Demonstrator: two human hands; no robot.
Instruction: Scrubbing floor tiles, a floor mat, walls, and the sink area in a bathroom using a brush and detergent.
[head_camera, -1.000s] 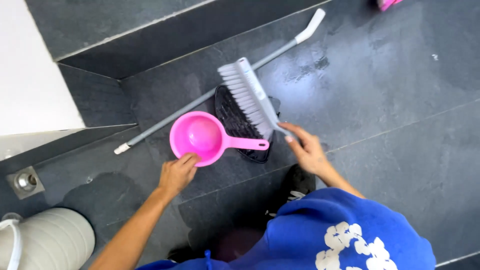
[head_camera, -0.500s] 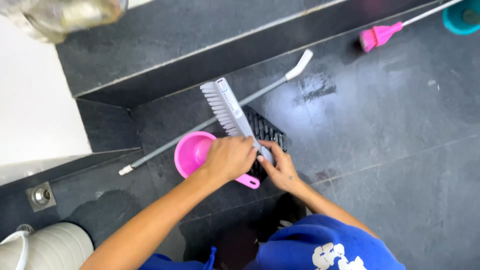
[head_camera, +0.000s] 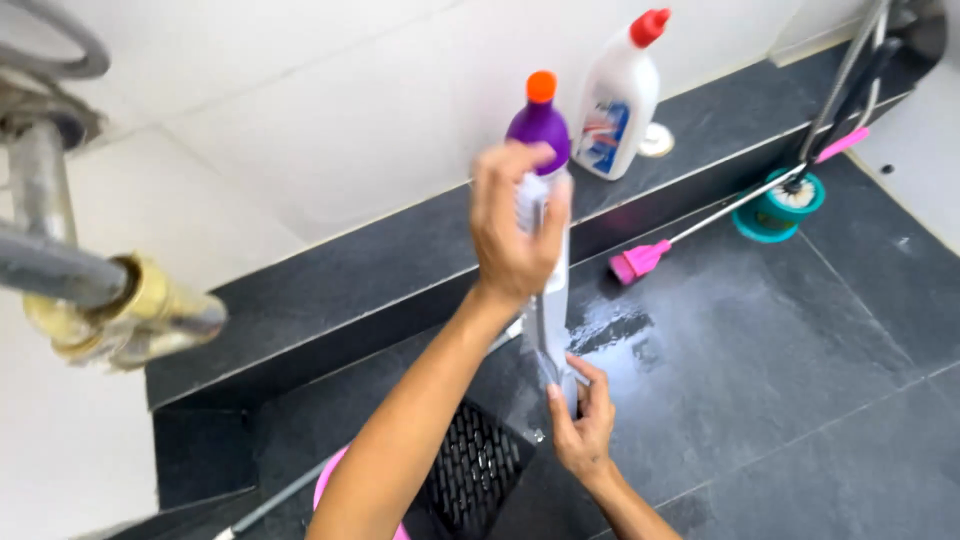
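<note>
While lifting the grey floor brush (head_camera: 548, 300), left hand (head_camera: 512, 225) clenched around its head, right hand (head_camera: 583, 425) gripping its handle below; needs steady carrying next.

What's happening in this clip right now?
A person stands over a dark tiled bathroom floor and holds a white long-handled scrubbing brush upright. The left hand grips its upper part; the right hand pinches the lower end. A purple bottle with an orange cap sits on the ledge behind.
</note>
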